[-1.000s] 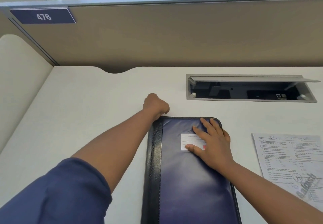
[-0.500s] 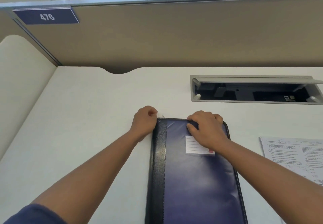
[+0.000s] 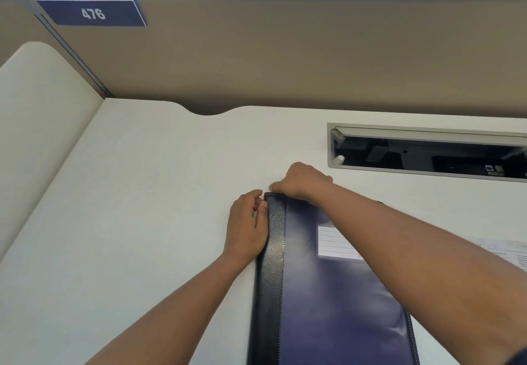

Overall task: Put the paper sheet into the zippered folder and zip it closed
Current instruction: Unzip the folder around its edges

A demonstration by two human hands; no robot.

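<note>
A dark blue zippered folder [image 3: 336, 302] with a black spine strip and a white label lies flat and closed on the pale desk. My left hand [image 3: 246, 227] rests against the spine's left edge, its fingers curled onto the top left corner. My right hand [image 3: 303, 182] reaches over the folder and pinches at that same far left corner, where the zip runs; the puller itself is hidden under the fingers. The printed paper sheet [image 3: 510, 253] lies on the desk to the right of the folder, mostly behind my right forearm.
A recessed cable tray [image 3: 427, 150] with its lid raised sits in the desk at the back right. A brown partition [image 3: 285, 51] with a "476" plate [image 3: 92, 13] closes the back, and a cream side panel [image 3: 42, 108] stands on the left.
My right hand slid from the folder's top middle to its far left corner. My left hand dropped from the corner to lie along the spine. The view moved closer.
</note>
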